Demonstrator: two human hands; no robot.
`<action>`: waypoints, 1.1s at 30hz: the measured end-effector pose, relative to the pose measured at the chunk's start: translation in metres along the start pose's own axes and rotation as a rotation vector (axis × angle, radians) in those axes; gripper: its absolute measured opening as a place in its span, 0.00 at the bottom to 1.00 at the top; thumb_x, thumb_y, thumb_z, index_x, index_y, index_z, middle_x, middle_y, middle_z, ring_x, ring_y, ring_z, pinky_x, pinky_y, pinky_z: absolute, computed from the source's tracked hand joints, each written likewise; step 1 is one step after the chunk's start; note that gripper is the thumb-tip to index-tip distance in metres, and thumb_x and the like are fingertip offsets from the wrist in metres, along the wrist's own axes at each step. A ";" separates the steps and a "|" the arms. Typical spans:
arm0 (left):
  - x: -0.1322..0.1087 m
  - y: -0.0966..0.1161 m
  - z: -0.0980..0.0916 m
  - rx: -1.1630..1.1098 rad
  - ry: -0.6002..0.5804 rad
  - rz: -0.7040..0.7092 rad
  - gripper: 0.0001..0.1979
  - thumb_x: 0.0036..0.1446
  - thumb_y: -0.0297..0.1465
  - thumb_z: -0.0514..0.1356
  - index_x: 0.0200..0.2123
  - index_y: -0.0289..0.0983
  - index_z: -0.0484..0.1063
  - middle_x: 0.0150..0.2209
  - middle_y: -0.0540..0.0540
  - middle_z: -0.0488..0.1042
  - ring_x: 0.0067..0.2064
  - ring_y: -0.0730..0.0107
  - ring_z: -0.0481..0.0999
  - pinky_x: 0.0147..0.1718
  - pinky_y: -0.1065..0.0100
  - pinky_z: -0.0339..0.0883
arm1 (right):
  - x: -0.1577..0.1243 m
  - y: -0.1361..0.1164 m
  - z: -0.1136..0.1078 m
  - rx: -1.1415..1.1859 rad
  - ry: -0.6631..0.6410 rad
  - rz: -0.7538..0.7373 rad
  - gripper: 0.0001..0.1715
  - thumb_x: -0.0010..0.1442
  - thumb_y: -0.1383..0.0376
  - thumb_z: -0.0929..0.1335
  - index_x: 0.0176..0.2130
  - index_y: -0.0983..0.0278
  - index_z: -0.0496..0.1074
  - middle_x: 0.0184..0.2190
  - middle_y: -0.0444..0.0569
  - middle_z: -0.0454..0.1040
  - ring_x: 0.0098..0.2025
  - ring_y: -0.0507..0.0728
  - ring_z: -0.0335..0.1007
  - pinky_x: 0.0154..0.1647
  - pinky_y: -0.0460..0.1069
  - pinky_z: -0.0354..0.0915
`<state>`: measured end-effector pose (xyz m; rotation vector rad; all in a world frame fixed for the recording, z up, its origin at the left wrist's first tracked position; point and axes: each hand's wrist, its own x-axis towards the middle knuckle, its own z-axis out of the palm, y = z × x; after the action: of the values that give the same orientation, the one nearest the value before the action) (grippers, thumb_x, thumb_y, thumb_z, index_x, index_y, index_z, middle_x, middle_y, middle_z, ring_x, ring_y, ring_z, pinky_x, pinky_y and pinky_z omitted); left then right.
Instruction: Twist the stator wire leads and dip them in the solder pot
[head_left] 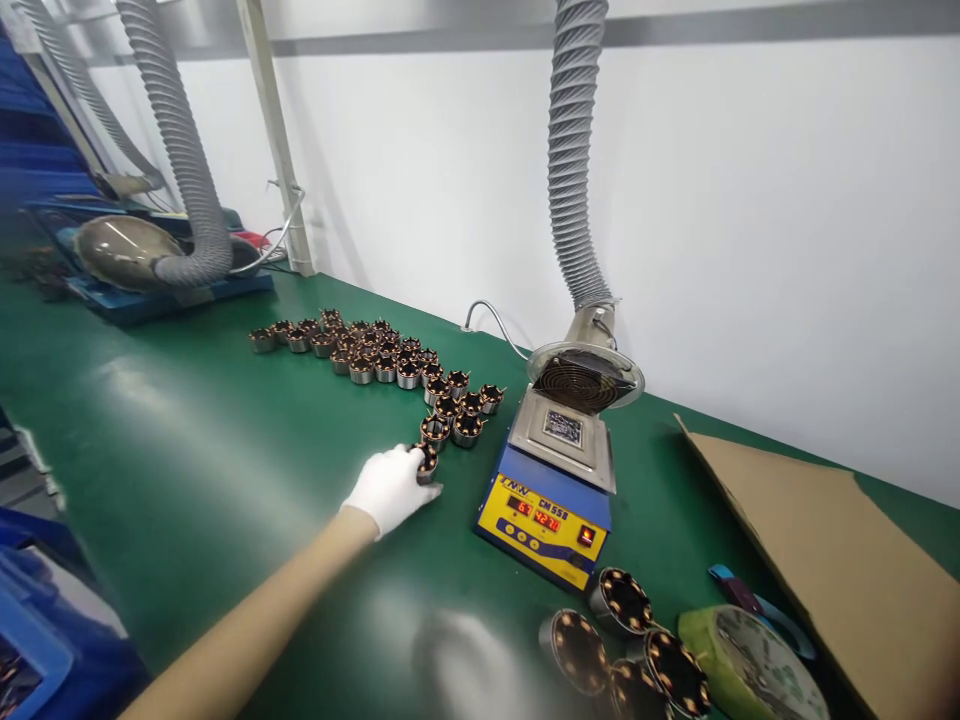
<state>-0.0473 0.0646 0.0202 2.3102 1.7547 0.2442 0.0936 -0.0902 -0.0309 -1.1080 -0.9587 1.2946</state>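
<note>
My left hand [390,487], in a white glove, reaches across the green bench and its fingers close on a small copper-wound motor stator [427,462] at the near end of a long cluster of several stators [375,357]. A blue and yellow solder pot [551,480] with red digits stands just right of the hand. My right hand is out of view; only a pale blur [465,665] shows at the bottom edge.
A grey fume hose [574,170] hangs over the solder pot. Several larger stators [630,650] and a green tape roll [750,665] lie at bottom right beside a cardboard sheet [817,540]. A second hose and hood [142,250] sit at back left. Blue bins [45,620] stand at left.
</note>
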 end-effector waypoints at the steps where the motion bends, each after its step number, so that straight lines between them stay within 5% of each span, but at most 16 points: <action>1: -0.005 0.003 0.002 -0.015 -0.009 0.015 0.15 0.55 0.41 0.58 0.38 0.34 0.73 0.38 0.36 0.71 0.39 0.49 0.74 0.39 0.56 0.65 | 0.006 0.003 -0.003 0.029 0.022 0.002 0.14 0.47 0.55 0.71 0.35 0.58 0.76 0.28 0.50 0.76 0.31 0.63 0.76 0.35 0.55 0.72; 5: -0.041 0.009 -0.004 -0.205 -0.196 0.262 0.03 0.50 0.32 0.64 0.30 0.40 0.75 0.37 0.48 0.72 0.40 0.62 0.73 0.40 0.66 0.65 | 0.026 0.010 -0.013 0.285 0.120 0.053 0.23 0.48 0.54 0.72 0.43 0.60 0.73 0.43 0.52 0.75 0.46 0.60 0.72 0.50 0.55 0.67; 7: -0.051 0.013 -0.011 -0.361 -0.337 0.399 0.05 0.45 0.30 0.68 0.28 0.42 0.76 0.42 0.52 0.73 0.42 0.68 0.73 0.40 0.74 0.66 | 0.028 0.006 -0.011 0.479 0.095 0.120 0.25 0.49 0.55 0.73 0.47 0.60 0.71 0.48 0.51 0.72 0.52 0.58 0.68 0.54 0.54 0.63; 10: -0.051 0.021 -0.012 -0.612 -0.504 0.507 0.08 0.40 0.31 0.69 0.28 0.40 0.77 0.56 0.51 0.66 0.54 0.59 0.67 0.51 0.71 0.61 | 0.025 -0.009 -0.002 0.662 -0.066 0.304 0.27 0.51 0.52 0.72 0.47 0.62 0.71 0.48 0.53 0.73 0.52 0.60 0.67 0.53 0.56 0.63; 12: -0.048 0.026 -0.004 -0.723 -0.520 0.443 0.12 0.42 0.32 0.67 0.34 0.40 0.77 0.58 0.47 0.63 0.56 0.54 0.64 0.54 0.64 0.59 | 0.023 -0.018 0.002 0.739 -0.114 0.394 0.27 0.53 0.47 0.69 0.44 0.64 0.72 0.44 0.54 0.74 0.49 0.61 0.68 0.50 0.57 0.65; 17: -0.054 0.036 0.016 -0.781 -0.447 0.312 0.45 0.32 0.26 0.69 0.58 0.38 0.62 0.57 0.39 0.64 0.57 0.48 0.62 0.56 0.57 0.56 | 0.023 -0.025 0.002 0.790 -0.064 0.400 0.26 0.55 0.46 0.67 0.43 0.63 0.71 0.43 0.53 0.74 0.48 0.61 0.68 0.45 0.55 0.67; 20: -0.056 0.037 0.017 -1.027 -0.444 0.236 0.34 0.30 0.27 0.70 0.47 0.40 0.74 0.50 0.44 0.72 0.52 0.50 0.68 0.53 0.60 0.60 | 0.023 -0.020 -0.001 0.788 -0.049 0.406 0.23 0.53 0.50 0.70 0.43 0.62 0.71 0.41 0.52 0.74 0.45 0.60 0.70 0.42 0.54 0.68; 23: -0.051 0.035 0.020 -1.235 -0.377 0.080 0.14 0.44 0.39 0.66 0.33 0.37 0.78 0.41 0.43 0.76 0.46 0.53 0.73 0.48 0.62 0.65 | 0.022 -0.014 -0.003 0.786 -0.084 0.452 0.22 0.50 0.56 0.73 0.43 0.64 0.70 0.36 0.50 0.75 0.38 0.58 0.72 0.38 0.52 0.68; 27: -0.043 0.030 0.026 -1.320 -0.299 -0.095 0.23 0.58 0.47 0.53 0.37 0.31 0.75 0.31 0.41 0.77 0.36 0.57 0.76 0.36 0.63 0.69 | 0.022 -0.007 -0.006 0.814 -0.130 0.535 0.23 0.51 0.56 0.73 0.43 0.67 0.71 0.37 0.53 0.76 0.34 0.57 0.73 0.32 0.49 0.67; 33: -0.054 0.041 0.028 -1.453 -0.342 -0.159 0.23 0.43 0.40 0.69 0.41 0.33 0.76 0.36 0.41 0.78 0.40 0.57 0.76 0.38 0.66 0.69 | 0.022 -0.010 0.001 0.894 -0.081 0.386 0.16 0.52 0.62 0.73 0.42 0.63 0.72 0.40 0.49 0.76 0.43 0.57 0.71 0.43 0.50 0.66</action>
<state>-0.0164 0.0001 0.0050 1.0464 0.9390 0.7235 0.0962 -0.0674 -0.0219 -0.5357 -0.1354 1.8277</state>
